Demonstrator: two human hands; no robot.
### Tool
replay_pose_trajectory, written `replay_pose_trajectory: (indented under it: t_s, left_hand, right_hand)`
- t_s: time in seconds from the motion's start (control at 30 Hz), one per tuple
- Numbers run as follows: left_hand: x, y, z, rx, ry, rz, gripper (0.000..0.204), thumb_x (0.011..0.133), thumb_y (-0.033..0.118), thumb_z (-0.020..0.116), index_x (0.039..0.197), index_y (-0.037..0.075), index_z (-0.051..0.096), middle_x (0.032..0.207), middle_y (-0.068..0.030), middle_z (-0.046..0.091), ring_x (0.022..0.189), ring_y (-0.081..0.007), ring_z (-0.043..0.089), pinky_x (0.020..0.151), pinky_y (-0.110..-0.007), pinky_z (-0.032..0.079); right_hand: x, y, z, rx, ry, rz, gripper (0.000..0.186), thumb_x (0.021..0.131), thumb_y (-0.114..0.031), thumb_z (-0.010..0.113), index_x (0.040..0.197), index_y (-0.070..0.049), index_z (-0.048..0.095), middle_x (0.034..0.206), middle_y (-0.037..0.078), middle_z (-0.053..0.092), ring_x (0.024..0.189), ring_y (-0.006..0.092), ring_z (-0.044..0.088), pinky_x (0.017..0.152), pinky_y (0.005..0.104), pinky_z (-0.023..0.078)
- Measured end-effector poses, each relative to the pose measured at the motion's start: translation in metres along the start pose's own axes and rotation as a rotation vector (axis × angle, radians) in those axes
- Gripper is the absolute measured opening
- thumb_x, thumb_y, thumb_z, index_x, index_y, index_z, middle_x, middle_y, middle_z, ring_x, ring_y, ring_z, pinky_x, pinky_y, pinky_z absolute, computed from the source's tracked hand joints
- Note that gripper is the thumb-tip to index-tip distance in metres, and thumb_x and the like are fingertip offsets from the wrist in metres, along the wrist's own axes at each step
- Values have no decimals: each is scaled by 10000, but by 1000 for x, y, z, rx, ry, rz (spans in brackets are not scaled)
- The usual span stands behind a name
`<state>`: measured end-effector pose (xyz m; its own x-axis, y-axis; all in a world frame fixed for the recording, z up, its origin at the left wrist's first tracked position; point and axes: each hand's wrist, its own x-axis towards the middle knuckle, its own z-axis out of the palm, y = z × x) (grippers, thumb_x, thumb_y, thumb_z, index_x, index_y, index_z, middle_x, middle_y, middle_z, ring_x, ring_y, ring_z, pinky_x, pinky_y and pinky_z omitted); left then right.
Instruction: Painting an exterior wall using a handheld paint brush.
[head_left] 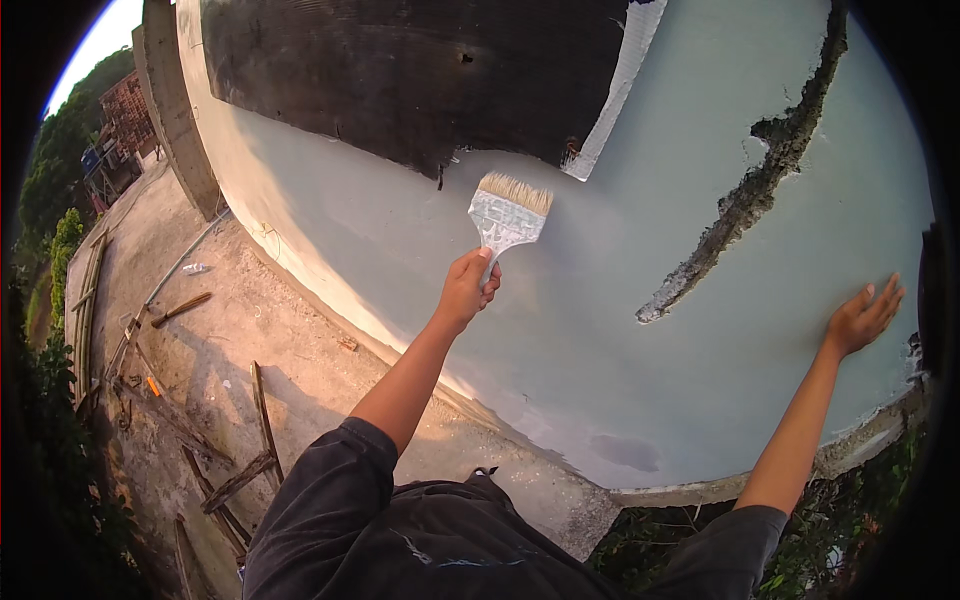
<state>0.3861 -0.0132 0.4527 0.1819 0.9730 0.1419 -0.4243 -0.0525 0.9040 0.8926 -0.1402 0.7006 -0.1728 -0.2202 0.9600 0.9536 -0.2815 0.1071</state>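
My left hand [469,290] is closed round the handle of a wide paintbrush [505,222]. The brush points upward, its pale bristles uppermost and its white ferrule and handle smeared with paint. It is held in front of a pale grey-blue wall [570,350], just below a dark board [400,80] with a ragged lower edge; whether the bristles touch the wall I cannot tell. Far to the right, my right hand [866,316] lies flat on the wall with fingers stretched out, holding nothing. Between the hands, a rough channel [745,205] is cut diagonally into the plaster.
A concrete ledge [300,340] runs along the wall's foot on the left. Wooden pieces [240,485], a small hand broom [182,309] and a long thin pipe [180,262] lie on it. Greenery [850,510] shows below the wall's edge at right. A concrete post [178,120] stands far left.
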Motion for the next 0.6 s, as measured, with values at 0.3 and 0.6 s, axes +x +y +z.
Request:
replay_pose_trajectory:
  t_s: [0.3,0.6]
  left_hand:
    - [-45,-116,-60,87,78,-172,370,1002,408,450,818,95,521,588,14,430,438,-72,367,379,-213,265]
    - [-18,-42,24,-8,-65,-17,385,1022,411,424,838,87,518,596,17,429,456,-61,368,392,-207,270]
  right_hand:
    - [-5,-3,-3,-20,-25,52,469,1003,-365,427,1447,-215,451,1514,125,385,1387,334,364,1127,487,265]
    - [-2,-5,-2,-7,-35,53,472,993,-327,441,1447,-199,449,1514,142,381,1391,345,353,1133,480,257]
